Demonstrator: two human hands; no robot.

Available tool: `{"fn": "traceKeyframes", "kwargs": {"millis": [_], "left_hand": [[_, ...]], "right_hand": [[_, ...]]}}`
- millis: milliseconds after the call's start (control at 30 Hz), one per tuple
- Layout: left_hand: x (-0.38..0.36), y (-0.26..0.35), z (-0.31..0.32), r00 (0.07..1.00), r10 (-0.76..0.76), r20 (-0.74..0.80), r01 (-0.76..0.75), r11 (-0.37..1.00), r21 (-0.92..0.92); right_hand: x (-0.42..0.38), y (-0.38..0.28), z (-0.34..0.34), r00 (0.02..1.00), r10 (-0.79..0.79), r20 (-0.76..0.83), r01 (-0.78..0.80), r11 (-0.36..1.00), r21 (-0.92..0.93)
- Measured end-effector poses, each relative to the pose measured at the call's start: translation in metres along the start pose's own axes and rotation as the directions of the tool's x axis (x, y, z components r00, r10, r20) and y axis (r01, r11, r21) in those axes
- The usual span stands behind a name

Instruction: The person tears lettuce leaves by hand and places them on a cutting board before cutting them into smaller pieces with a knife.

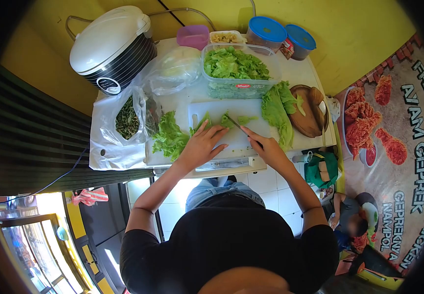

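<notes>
A knife (pixel 234 122) is in my right hand (pixel 267 147), its blade angled over a small piece of green lettuce (pixel 227 121) on the white cutting board (pixel 207 107). My left hand (pixel 201 148) presses a lettuce leaf against the board, with its fingertips just left of the blade. Left of that hand lies a larger frilly lettuce bunch (pixel 170 136). Loose lettuce leaves (pixel 278 115) rest at the board's right side. Behind the board, a clear plastic container (pixel 239 88) holds cut lettuce.
A rice cooker (pixel 109 51) stands at the back left, near a plastic bag of dark green leaves (pixel 126 120). To the right sits a wooden plate (pixel 304 119). Blue-lidded tubs (pixel 267 30) and a purple container (pixel 193 36) line the wall. Another person (pixel 351 223) sits at lower right.
</notes>
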State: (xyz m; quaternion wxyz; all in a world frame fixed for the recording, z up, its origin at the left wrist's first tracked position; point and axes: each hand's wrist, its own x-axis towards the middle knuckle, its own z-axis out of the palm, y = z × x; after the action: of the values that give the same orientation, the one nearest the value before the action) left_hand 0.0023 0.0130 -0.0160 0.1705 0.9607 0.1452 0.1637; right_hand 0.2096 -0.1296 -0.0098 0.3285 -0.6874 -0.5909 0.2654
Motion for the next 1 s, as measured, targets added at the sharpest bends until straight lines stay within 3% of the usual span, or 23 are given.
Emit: {"fn": "traceKeyframes", "kwargs": {"millis": [67,233,367,433,467,533,633,833,1000], "left_hand": [[-0.001,-0.003,-0.002,1.000,0.003,0.017,-0.003,1.000,-0.015],[-0.002,-0.001,-0.004,0.999,0.043,0.002,-0.043,0.994,0.096],[-0.003,0.005,0.001,1.000,0.008,-0.020,-0.007,1.000,0.030],[-0.003,0.007,0.001,0.999,-0.030,-0.035,0.030,1.000,-0.001],[-0.004,0.007,0.002,0.999,-0.028,-0.032,0.028,1.000,0.000],[-0.005,0.008,0.003,0.998,-0.053,-0.041,0.052,0.998,-0.022],[-0.004,0.010,0.003,0.997,-0.068,-0.046,0.066,0.997,-0.036],[-0.004,0.013,0.004,0.993,-0.089,-0.083,0.086,0.996,-0.033],[-0.007,0.012,0.002,0.989,-0.112,-0.091,0.107,0.992,-0.059]], "right_hand": [[-0.006,-0.001,-0.001,0.999,-0.029,-0.037,0.030,1.000,0.008],[-0.012,-0.023,-0.011,0.978,0.205,0.037,-0.207,0.978,0.038],[-0.012,-0.028,-0.002,0.980,0.200,0.008,-0.199,0.974,0.110],[-0.011,-0.023,0.008,0.998,-0.013,-0.054,0.017,0.997,0.076],[-0.012,-0.023,0.010,0.998,-0.011,-0.056,0.016,0.997,0.078],[-0.013,-0.036,0.006,0.981,0.182,0.062,-0.186,0.981,0.050],[-0.013,-0.024,0.019,0.994,0.110,-0.014,-0.111,0.994,-0.025],[0.001,-0.028,0.038,0.991,0.127,-0.051,-0.135,0.967,-0.215],[-0.042,-0.023,0.039,0.988,0.122,-0.091,-0.134,0.980,-0.148]]}}
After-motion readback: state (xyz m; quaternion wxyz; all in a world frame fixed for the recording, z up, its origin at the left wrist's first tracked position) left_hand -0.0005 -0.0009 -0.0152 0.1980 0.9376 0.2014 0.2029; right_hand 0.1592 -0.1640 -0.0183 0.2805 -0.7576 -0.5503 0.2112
